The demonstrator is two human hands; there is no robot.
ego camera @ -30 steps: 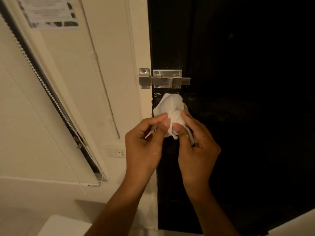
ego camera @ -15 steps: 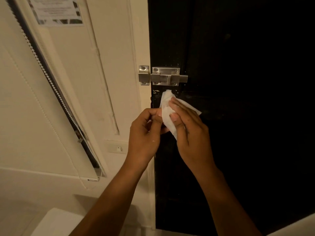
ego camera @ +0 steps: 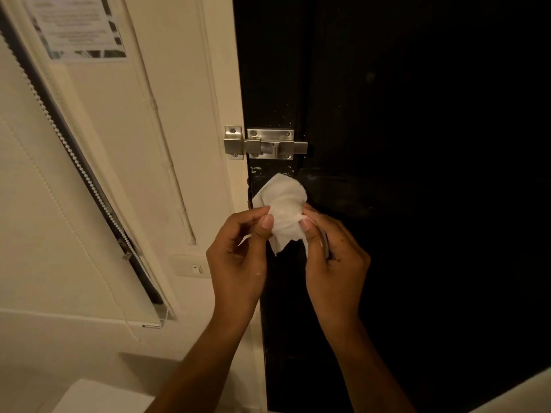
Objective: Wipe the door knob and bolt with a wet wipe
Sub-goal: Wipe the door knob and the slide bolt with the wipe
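Wet wipe [ego camera: 283, 204] now bunched back over the door knob, which stays hidden beneath it; half a second ago lifted clear in the right hand alone. Left hand [ego camera: 238, 257] and right hand [ego camera: 334, 257] both pinched on the wipe's lower folds, thumbs and fingertips closed on the cloth. Bolt [ego camera: 268, 144] just above, bare, slid into its keeper on the frame, untouched. Probably knob wiping resumed, with a twist around it; bolt wipe pending.
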